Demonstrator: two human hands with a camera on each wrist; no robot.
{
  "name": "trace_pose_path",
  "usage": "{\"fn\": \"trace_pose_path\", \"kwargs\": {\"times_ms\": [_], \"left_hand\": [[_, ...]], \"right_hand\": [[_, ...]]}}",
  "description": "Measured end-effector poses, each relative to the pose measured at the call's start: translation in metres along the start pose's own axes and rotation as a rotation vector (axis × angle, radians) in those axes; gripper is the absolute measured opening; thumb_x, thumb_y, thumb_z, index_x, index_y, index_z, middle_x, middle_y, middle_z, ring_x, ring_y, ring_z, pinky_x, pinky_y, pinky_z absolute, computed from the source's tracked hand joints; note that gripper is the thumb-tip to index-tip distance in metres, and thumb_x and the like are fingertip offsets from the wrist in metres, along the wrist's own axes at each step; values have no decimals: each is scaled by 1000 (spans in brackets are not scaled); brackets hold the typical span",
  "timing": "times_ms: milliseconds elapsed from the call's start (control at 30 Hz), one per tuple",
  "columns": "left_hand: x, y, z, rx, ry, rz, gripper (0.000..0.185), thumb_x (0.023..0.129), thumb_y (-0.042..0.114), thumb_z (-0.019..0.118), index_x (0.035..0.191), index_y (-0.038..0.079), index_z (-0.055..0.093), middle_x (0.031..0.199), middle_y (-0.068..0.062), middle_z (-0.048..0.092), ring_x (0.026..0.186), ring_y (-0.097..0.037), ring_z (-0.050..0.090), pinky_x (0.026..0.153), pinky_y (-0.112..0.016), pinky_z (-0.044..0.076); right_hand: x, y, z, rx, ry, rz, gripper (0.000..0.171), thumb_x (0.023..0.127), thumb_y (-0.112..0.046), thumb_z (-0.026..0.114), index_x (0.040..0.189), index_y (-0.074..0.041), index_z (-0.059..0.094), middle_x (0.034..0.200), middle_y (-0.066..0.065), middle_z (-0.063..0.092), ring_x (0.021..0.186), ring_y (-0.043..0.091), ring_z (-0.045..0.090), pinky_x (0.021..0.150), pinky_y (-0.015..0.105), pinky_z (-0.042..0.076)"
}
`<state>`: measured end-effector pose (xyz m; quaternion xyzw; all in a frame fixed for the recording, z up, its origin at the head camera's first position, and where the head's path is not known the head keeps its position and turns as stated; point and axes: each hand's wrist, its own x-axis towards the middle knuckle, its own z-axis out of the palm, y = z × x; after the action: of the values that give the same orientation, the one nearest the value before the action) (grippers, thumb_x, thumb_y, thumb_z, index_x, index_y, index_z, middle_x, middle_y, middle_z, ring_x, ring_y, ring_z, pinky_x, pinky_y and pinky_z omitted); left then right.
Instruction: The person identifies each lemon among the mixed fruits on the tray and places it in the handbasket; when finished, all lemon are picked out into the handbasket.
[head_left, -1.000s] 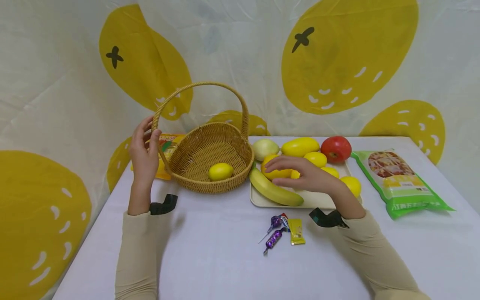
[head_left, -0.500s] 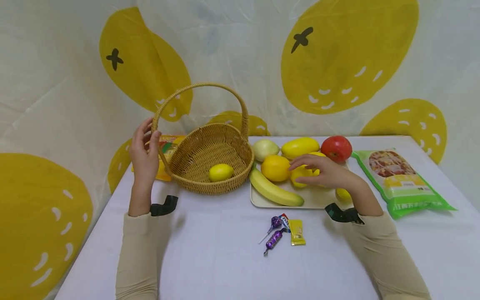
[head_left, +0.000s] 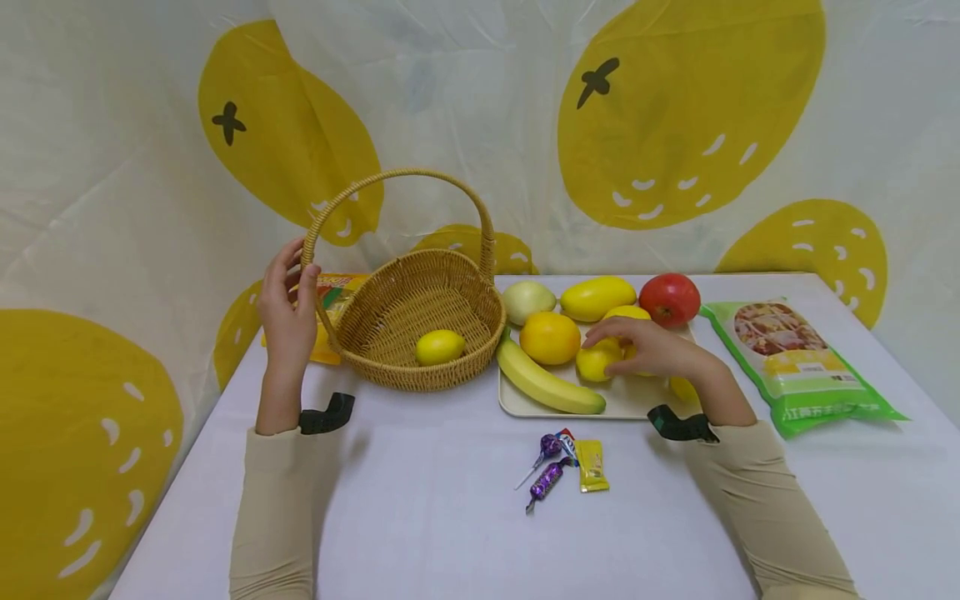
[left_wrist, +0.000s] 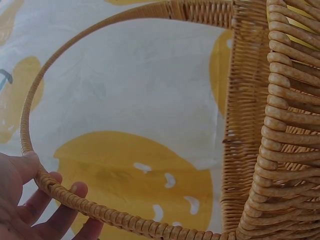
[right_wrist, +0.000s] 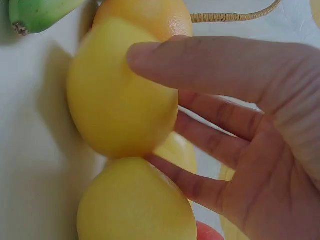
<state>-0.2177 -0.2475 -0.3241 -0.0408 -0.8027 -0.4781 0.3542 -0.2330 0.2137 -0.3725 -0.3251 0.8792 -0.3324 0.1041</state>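
Wicker basket (head_left: 420,321) on table (head_left: 450,533), steadied by left hand (head_left: 287,321), fingers (left_wrist: 62,212) curled round its handle. Right hand (head_left: 648,350) fingers (right_wrist: 200,65) grasp lemon (head_left: 597,361) on tray (head_left: 637,402); judgement: seat thumb under before lifting, avoid nudging neighbouring lemons.

Probably a staged recording setup: lemon-print backdrop (head_left: 480,125) hung behind white table (head_left: 450,533), room itself hidden.
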Motion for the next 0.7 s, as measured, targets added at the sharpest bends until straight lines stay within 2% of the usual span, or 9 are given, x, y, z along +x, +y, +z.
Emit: {"fn": "trace_pose_path", "kwargs": {"times_ms": [200, 400, 533, 700], "left_hand": [[0, -1, 0, 15, 0, 2, 39, 101, 18, 53, 138, 8, 52, 130, -13, 57, 110, -25, 58, 90, -25, 45], [1, -2, 1, 29, 3, 3, 40, 101, 22, 53, 139, 8, 52, 130, -13, 57, 111, -25, 58, 92, -26, 45], [0, -1, 1, 36, 6, 2, 41, 101, 23, 53, 139, 9, 52, 130, -13, 57, 110, -25, 58, 92, -22, 45], [0, -1, 1, 40, 7, 2, 41, 101, 23, 53, 140, 10, 52, 130, -12, 57, 109, -25, 59, 92, -22, 45]], "right_hand": [[1, 4, 4, 33, -87, 46, 44, 81, -15, 79, 123, -11, 65, 126, 7, 62, 114, 27, 52, 98, 53, 44], [-1, 5, 4, 56, -123, 63, 48, 82, -13, 79, 128, -10, 62, 131, 10, 58, 118, 30, 49, 94, 50, 49], [0, 5, 5, 65, -130, 58, 50, 81, -13, 79, 128, -9, 61, 131, 10, 58, 116, 31, 49, 92, 47, 51], [1, 7, 6, 28, -106, 24, 50, 79, -16, 82, 125, -9, 61, 124, 5, 61, 111, 26, 51, 99, 50, 43]]}}
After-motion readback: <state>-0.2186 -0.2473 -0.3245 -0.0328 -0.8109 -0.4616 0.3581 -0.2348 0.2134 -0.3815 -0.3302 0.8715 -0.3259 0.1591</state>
